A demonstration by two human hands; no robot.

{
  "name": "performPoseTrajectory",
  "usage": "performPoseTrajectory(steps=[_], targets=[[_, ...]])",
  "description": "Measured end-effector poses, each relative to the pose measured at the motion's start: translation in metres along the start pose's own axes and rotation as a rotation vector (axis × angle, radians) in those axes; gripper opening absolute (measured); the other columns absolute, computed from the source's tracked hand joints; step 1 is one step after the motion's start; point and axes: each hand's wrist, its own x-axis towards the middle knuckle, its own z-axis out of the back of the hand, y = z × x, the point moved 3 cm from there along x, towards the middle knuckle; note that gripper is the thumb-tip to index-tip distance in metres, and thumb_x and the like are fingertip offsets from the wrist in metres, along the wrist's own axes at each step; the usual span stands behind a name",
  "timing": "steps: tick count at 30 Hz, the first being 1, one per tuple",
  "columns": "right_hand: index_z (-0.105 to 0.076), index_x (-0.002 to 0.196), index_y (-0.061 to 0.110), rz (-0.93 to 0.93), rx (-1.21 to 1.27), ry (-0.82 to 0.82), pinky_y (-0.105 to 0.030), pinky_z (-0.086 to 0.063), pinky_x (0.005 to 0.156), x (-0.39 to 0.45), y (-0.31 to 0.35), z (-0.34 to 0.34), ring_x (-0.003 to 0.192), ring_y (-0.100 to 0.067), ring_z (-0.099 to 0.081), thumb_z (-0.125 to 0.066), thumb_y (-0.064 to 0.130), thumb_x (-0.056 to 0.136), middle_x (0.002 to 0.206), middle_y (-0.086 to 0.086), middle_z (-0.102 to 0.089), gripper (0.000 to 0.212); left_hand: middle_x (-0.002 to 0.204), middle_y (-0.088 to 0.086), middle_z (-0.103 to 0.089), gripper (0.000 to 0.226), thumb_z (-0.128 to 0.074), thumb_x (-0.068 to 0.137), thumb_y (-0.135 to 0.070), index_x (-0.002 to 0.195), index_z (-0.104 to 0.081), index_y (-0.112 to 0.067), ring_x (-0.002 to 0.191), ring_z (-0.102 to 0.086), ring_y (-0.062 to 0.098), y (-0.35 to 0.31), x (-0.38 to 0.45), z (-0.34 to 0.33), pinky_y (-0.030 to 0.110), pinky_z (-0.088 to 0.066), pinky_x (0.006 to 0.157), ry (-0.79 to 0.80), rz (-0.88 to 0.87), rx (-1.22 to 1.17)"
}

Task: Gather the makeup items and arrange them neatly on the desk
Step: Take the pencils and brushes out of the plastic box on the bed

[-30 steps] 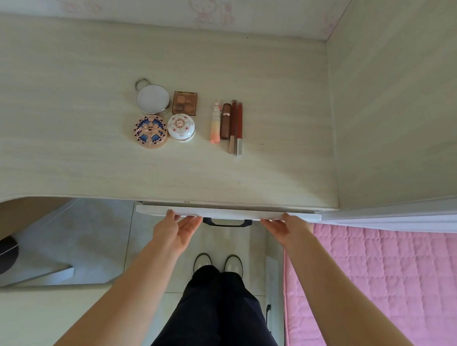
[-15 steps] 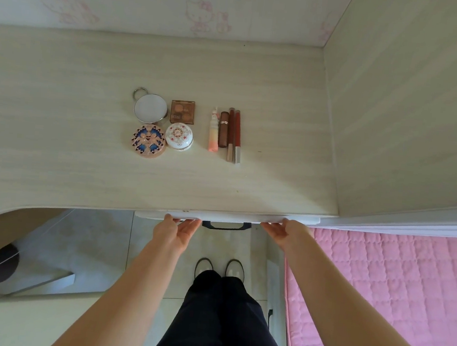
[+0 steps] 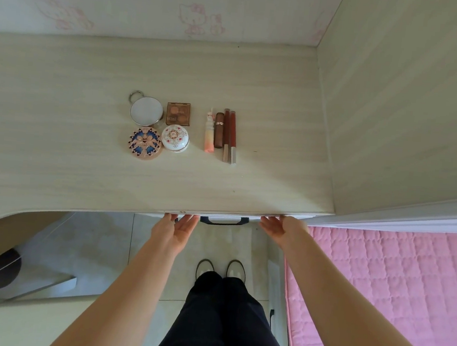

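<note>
Pale wood-grain laminate forms the desk (image 3: 58, 128), seen from the head camera looking down. Eight makeup items are laid out near its middle in two groups. In the left group, a round white compact (image 3: 146, 110) with a metal ring is set beside a square brown eyeshadow palette (image 3: 178, 113); just in front of them a round blue-patterned compact (image 3: 144, 143) and a white floral jar (image 3: 175, 138) are placed side by side. A little to the right, a peach tube (image 3: 209, 134), a brown lipstick (image 3: 219, 130) and two red lip glosses (image 3: 230, 135) are lined up parallel, close together.

At the desk's front edge, a white drawer front (image 3: 217, 215) with a dark handle (image 3: 224, 221) is nearly flush. The left hand (image 3: 174, 230) is held open, fingers straight, fingertips against the drawer front left of the handle. The right hand (image 3: 283, 229) is likewise open, fingers extended against the drawer front right of the handle. A pink quilted bed cover (image 3: 392, 286) is seen at the right.
</note>
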Motion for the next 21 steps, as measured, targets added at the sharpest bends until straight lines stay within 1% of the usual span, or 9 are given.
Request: performPoseTrajectory(steps=[3,6,8,10,13,15,17,18,21], targets=[[-0.049,0.129,0.001,0.01,-0.057,0.017,-0.046,-0.049,0.086,-0.005,-0.001,0.005,0.113,-0.036,-0.059,-0.025,0.005,0.102,0.125,-0.021,-0.059,0.036,0.126,0.03,-0.052,0.031,-0.035,0.104,-0.012,0.127,-0.043,0.006,0.104,-0.058,0.044,-0.001,-0.002,0.001,0.049,-0.051,0.091,0.024,-0.013,0.047],[-0.053,0.122,0.004,0.131,-0.307,0.074,-0.039,-0.051,0.078,-0.006,-0.002,0.014,0.098,-0.028,-0.061,-0.041,0.012,0.098,0.113,-0.015,-0.06,0.028,0.127,0.028,-0.054,0.035,-0.038,0.1,-0.002,0.134,-0.038,0.007,0.105,-0.059,0.044,0.003,-0.005,0.002,0.046,-0.05,0.093,0.035,-0.035,0.198],[-0.057,0.114,0.009,0.297,-0.546,0.078,-0.039,-0.05,0.081,-0.006,-0.004,0.019,0.091,-0.021,-0.056,-0.046,0.013,0.095,0.104,-0.011,-0.056,0.023,0.125,0.025,-0.057,0.034,-0.041,0.099,-0.001,0.132,-0.04,0.005,0.106,-0.061,0.04,0.008,-0.007,0.001,0.041,-0.051,0.091,0.056,-0.046,0.4],[-0.056,0.105,0.013,0.473,-0.809,0.044,-0.037,-0.046,0.08,-0.013,-0.007,0.023,0.09,-0.018,-0.05,-0.044,0.013,0.095,0.098,-0.007,-0.054,0.015,0.121,0.022,-0.061,0.029,-0.043,0.099,-0.004,0.127,-0.048,0.002,0.103,-0.064,0.034,0.017,-0.012,-0.003,0.036,-0.054,0.081,0.107,-0.059,0.643],[-0.054,0.092,0.01,0.607,-0.961,-0.01,-0.028,-0.036,0.058,-0.029,-0.018,0.031,0.068,-0.018,-0.05,-0.039,0.018,0.096,0.081,-0.005,-0.055,0.018,0.106,0.015,-0.07,0.019,-0.046,0.096,-0.007,0.111,-0.058,-0.004,0.091,-0.067,0.027,0.03,-0.019,-0.014,0.031,-0.055,0.068,0.175,-0.13,0.957],[-0.056,0.104,0.012,0.649,-0.966,-0.024,-0.024,-0.033,0.051,-0.042,-0.029,0.039,0.061,-0.011,-0.048,-0.037,0.02,0.097,0.087,-0.005,-0.06,0.022,0.096,0.01,-0.072,0.021,-0.048,0.093,-0.007,0.11,-0.06,-0.006,0.083,-0.066,0.023,0.039,-0.025,-0.022,0.032,-0.055,0.071,0.258,-0.241,1.173],[-0.049,0.129,0.014,0.654,-0.927,-0.044,-0.018,-0.034,0.053,-0.055,-0.041,0.047,0.068,-0.007,-0.05,-0.039,0.021,0.097,0.108,-0.005,-0.063,0.034,0.096,0.005,-0.072,0.023,-0.049,0.09,-0.008,0.108,-0.062,-0.012,0.08,-0.064,0.02,0.045,-0.034,-0.029,0.033,-0.054,0.074,0.334,-0.375,1.405],[-0.044,0.136,0.013,0.649,-0.906,-0.047,-0.017,-0.035,0.056,-0.062,-0.048,0.05,0.074,-0.008,-0.051,-0.04,0.021,0.097,0.114,-0.004,-0.061,0.039,0.099,0.003,-0.071,0.023,-0.049,0.089,-0.011,0.107,-0.062,-0.016,0.081,-0.064,0.018,0.047,-0.04,-0.031,0.03,-0.053,0.07,0.382,-0.456,1.538],[-0.039,0.14,0.01,0.638,-0.881,-0.059,-0.021,-0.041,0.077,-0.083,-0.072,0.062,0.105,-0.018,-0.057,-0.042,0.02,0.097,0.126,-0.005,-0.057,0.044,0.102,-0.008,-0.063,0.024,-0.046,0.092,-0.02,0.111,-0.06,-0.024,0.08,-0.058,0.002,0.056,-0.059,-0.032,0.023,-0.045,0.06,0.565,-0.666,1.879]])
